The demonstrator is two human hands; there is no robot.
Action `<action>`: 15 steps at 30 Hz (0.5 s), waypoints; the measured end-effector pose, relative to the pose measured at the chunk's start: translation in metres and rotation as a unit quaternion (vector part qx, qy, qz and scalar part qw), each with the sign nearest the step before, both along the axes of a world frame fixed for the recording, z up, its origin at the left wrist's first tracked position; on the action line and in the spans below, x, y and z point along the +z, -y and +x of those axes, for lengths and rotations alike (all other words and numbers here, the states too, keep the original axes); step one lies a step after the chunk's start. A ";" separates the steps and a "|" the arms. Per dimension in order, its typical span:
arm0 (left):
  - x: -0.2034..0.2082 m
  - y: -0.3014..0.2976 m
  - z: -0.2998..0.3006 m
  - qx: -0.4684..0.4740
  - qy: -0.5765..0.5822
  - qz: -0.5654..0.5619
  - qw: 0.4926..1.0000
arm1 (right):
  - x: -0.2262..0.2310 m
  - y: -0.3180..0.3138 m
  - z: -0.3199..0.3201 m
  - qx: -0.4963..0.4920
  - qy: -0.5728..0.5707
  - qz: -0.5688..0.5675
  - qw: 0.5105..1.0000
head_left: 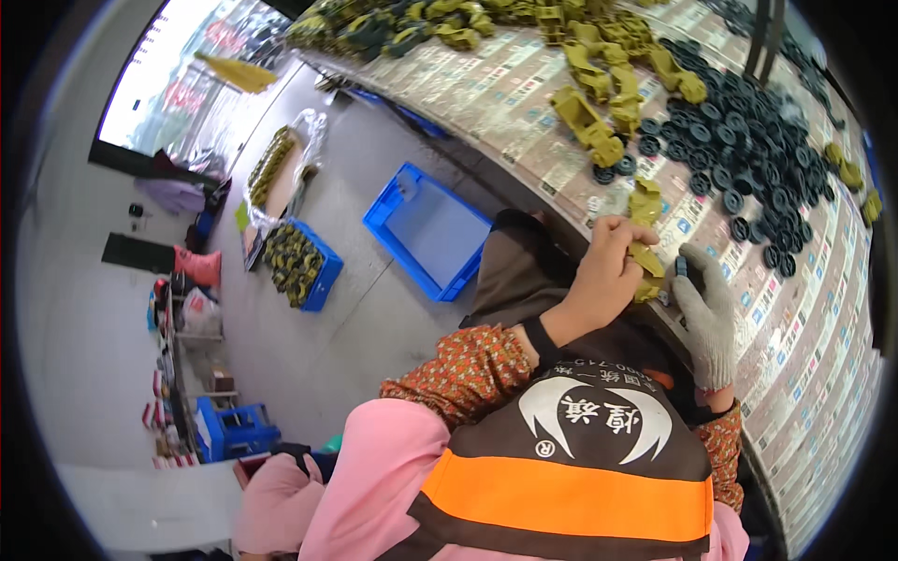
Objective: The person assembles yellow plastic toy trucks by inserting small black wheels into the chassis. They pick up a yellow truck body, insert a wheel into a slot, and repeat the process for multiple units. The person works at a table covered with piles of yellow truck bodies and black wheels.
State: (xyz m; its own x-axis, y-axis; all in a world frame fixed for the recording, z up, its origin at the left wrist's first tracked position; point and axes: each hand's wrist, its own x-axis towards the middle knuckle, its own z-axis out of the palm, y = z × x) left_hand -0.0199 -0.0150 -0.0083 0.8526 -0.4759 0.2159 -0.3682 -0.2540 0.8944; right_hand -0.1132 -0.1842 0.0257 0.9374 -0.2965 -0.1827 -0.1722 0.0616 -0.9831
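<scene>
At the near table edge my bare left hand (pixel 606 271) is closed on an olive-yellow plastic toy vehicle body (pixel 645 259), its fingers over the top. To its right, my right hand (pixel 708 313), in a pale knitted glove, pinches a small dark wheel (pixel 681 267) between thumb and fingertips, close beside the body. Another olive vehicle body (pixel 580 116) lies farther up the table. A heap of dark round wheels (pixel 739 140) spreads across the table to the right of it. My left fingers partly hide the held body.
The patterned tabletop (pixel 505 103) carries more olive parts (pixel 440 23) at its far end. On the floor at left are a blue crate (pixel 376 217), a blue bin of olive pieces (pixel 325 280) and a blue stool (pixel 224 430). Dark upright bars (pixel 765 42) stand at the far right.
</scene>
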 end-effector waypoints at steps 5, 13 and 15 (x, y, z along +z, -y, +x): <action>0.008 0.003 -0.003 0.060 0.006 0.020 0.998 | -0.016 0.009 -0.003 0.020 0.057 -0.172 0.983; -0.017 -0.014 0.025 0.018 -0.351 -0.198 0.915 | -0.023 0.013 -0.009 0.005 0.091 -0.196 0.976; -0.006 -0.027 0.025 -0.066 -0.485 -0.281 0.825 | -0.028 0.018 -0.012 0.002 0.102 -0.160 0.982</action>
